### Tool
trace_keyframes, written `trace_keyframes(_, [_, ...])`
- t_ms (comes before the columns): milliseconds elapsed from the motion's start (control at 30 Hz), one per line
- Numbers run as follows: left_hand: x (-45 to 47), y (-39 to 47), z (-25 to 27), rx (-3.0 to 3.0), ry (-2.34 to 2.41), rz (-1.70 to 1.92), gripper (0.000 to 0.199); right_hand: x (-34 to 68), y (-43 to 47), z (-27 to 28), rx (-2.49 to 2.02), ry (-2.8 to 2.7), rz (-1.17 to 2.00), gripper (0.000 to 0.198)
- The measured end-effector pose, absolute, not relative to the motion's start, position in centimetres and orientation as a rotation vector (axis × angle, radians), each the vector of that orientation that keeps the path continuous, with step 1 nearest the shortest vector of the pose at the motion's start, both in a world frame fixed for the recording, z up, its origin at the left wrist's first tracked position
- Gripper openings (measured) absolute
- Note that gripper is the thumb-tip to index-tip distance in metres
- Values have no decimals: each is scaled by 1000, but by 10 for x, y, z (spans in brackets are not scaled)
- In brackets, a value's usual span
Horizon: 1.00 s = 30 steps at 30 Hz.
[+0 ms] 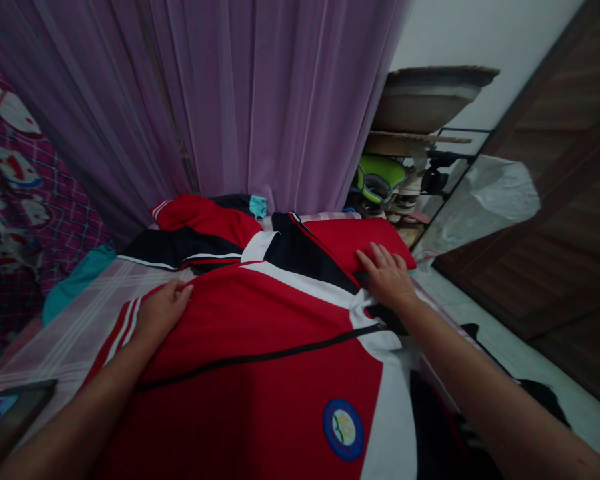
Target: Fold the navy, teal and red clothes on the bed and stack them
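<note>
A red jacket [280,400] with white and black panels, a dark zip line and a round blue badge [343,430] lies spread out in front of me. My left hand [166,308] is closed at the jacket's left edge, beside the white-striped sleeve, fingers and thumb pressed together on the fabric. Over on the right, my right hand [387,272] is open, its fingers spread over a red piece of cloth [340,237] near the jacket's white collar [373,333]. Beyond the jacket lies more red, black and white clothing [205,223], partly bunched.
Everything rests on a checked sheet [80,333]. A phone [15,413] lies at lower left, with teal cloth [77,280] above it. Behind hangs a purple curtain [280,100]. To the right are a rack with a basin [425,100], a plastic bag [490,200] and a wooden door [540,240].
</note>
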State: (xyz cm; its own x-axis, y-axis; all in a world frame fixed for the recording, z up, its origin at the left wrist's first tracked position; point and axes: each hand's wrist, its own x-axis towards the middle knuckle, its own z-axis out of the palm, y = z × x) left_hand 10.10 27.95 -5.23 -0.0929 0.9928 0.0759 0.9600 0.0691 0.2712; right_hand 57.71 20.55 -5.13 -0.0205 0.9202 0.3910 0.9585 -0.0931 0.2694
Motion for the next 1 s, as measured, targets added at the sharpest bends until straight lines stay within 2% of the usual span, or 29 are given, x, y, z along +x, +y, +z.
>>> trace_keyframes(167, [103,277,-60,2052,2257,354,49,590,233,-58,-2020,-2385,-834,66])
trace_keyframes(667, [102,282,-60,1979,2293,270,46,594,304,-62,-2139,-2272,-811,62])
trace_keyframes(867, [103,282,-61,1931,2325,199,49,597,326,-57,-2189,-2201,-728,65])
trace_keyframes(1000, [102,282,-62,1995,2282,227,53,580,308,-49,-2294,-2014,-581,63])
